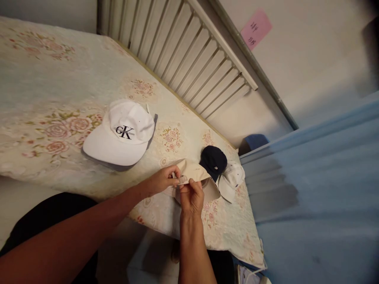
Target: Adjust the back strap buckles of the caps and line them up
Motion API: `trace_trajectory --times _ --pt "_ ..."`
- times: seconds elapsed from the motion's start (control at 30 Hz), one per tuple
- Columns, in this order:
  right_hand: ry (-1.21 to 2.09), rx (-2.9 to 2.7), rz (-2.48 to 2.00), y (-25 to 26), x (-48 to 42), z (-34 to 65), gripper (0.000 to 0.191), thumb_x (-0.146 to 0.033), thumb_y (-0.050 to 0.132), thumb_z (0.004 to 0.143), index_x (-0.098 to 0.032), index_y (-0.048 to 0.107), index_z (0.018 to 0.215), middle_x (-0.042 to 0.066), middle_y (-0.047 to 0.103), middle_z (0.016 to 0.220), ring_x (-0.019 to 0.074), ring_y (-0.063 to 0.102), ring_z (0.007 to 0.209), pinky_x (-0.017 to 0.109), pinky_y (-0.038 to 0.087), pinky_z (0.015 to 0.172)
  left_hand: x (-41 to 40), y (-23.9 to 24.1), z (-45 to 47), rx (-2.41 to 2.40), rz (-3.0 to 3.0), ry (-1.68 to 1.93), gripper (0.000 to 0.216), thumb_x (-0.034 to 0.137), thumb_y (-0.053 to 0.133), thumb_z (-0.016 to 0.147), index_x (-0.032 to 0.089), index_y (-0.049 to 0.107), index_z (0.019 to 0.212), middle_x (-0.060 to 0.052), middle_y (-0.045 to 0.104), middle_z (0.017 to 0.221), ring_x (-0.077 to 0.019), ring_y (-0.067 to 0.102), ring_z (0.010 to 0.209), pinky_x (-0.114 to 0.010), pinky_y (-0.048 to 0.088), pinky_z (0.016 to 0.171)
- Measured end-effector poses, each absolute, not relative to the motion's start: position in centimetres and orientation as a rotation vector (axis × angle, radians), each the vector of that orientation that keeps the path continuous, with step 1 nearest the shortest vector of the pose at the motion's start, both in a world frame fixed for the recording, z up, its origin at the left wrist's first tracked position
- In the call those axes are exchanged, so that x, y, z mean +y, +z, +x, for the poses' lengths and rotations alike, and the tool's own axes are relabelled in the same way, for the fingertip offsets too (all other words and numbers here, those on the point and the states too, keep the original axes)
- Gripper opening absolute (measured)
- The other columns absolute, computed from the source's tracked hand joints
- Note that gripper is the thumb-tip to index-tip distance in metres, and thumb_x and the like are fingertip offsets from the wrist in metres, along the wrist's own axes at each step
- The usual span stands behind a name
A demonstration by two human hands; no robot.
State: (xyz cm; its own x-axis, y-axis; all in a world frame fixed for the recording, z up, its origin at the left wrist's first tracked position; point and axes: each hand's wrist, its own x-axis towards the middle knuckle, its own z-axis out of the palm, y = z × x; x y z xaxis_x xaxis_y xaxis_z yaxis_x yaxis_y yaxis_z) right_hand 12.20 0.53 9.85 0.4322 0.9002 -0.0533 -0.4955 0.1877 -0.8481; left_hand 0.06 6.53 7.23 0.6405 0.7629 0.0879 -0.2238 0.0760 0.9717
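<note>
A big white cap is lying on the left, on the flowery cloth. Its brim is pointing down and left and its front is facing up, maybe so the picture on it is showing. It is sitting well apart from the other caps, perhaps to leave room for the hands.

Next, the left hand is pinching a small pale bit at the edge of a beige cap. Its thumb and finger are close together, probably because the bit is so little. The right hand is holding the same cap's edge, thumb on top and fingers bent under, I think to stop it slipping. So the beige cap is sitting between the hands and the dark cap, right of the middle. I can't tell if those two caps are touching. A smaller white cap is resting just beside the dark one, farther right.

Now the writing. The big white cap is showing black letters like "CK", with tiny letters running across. I'm not finding words on the beige cap. The dark cap is wearing a tiny pale mark, too small to read. A pink note is hanging on the wall, with scribbles I can't read.
</note>
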Motion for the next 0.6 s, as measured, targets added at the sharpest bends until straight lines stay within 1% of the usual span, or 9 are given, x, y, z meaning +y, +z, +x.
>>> trace_trajectory --times 0.1,0.17,0.23,0.33,0.43,0.53,0.6 --pt "1.077 -0.569 -0.940 10.0 0.4 12.0 0.036 -0.017 0.060 0.069 -0.021 0.059 0.105 0.004 0.069 0.095 0.0169 0.061 0.073 0.030 0.049 0.060 6.4 7.8 -0.1 0.465 1.191 0.739 0.012 0.020 0.059 0.071 0.019 0.052 0.080 0.007 0.054 0.060 -0.0098 0.051 0.058 -0.022 0.034 0.057" --pt "1.117 -0.588 -0.951 10.2 0.4 11.9 0.033 -0.020 0.059 0.069 -0.019 0.059 0.102 0.005 0.068 0.089 0.0183 0.060 0.070 0.030 0.046 0.055 6.2 8.2 -0.2 0.437 1.128 0.712 0.015 0.020 0.061 0.071 0.018 0.053 0.083 0.006 0.058 0.060 -0.0102 0.054 0.057 -0.023 0.035 0.056" --pt "1.143 -0.594 -0.954 10.4 0.4 11.8 0.028 -0.022 0.059 0.069 -0.017 0.059 0.096 0.004 0.067 0.081 0.0175 0.058 0.064 0.029 0.044 0.051 6.1 8.5 -0.4 0.421 1.077 0.686 0.016 0.021 0.063 0.070 0.018 0.054 0.084 0.004 0.061 0.061 -0.0106 0.056 0.055 -0.022 0.034 0.054" --pt "1.158 -0.594 -0.964 10.5 0.3 12.0 0.019 -0.022 0.060 0.067 -0.018 0.058 0.086 0.002 0.064 0.072 0.0158 0.056 0.059 0.028 0.043 0.051 6.1 8.6 -0.5 0.406 1.018 0.657 0.016 0.022 0.065 0.070 0.017 0.054 0.081 0.003 0.063 0.062 -0.0104 0.057 0.054 -0.022 0.033 0.052" --pt "1.180 -0.582 -1.003 10.4 0.3 12.4 0.013 -0.023 0.062 0.066 -0.019 0.055 0.075 0.000 0.061 0.068 0.0139 0.052 0.055 0.030 0.044 0.051 6.1 8.4 -0.5 0.335 0.945 0.670 0.017 0.022 0.067 0.070 0.016 0.054 0.079 0.003 0.063 0.063 -0.0092 0.057 0.057 -0.021 0.037 0.056" --pt "1.192 -0.582 -0.969 10.5 0.0 12.5 0.012 -0.022 0.063 0.066 -0.021 0.053 0.072 -0.004 0.054 0.059 0.0117 0.047 0.050 0.029 0.044 0.052 6.3 7.9 -0.4 0.240 0.866 0.686 0.018 0.020 0.069 0.071 0.015 0.055 0.081 0.001 0.064 0.070 -0.0094 0.058 0.062 -0.023 0.042 0.062" --pt "1.232 -0.622 -0.935 10.7 -0.2 12.5 0.012 -0.022 0.064 0.066 -0.022 0.053 0.072 -0.005 0.051 0.056 0.0123 0.048 0.052 0.030 0.044 0.054 6.4 7.6 -0.3 0.197 0.820 0.694 0.017 0.019 0.068 0.073 0.014 0.056 0.084 0.000 0.064 0.072 -0.0102 0.059 0.064 -0.024 0.044 0.064"
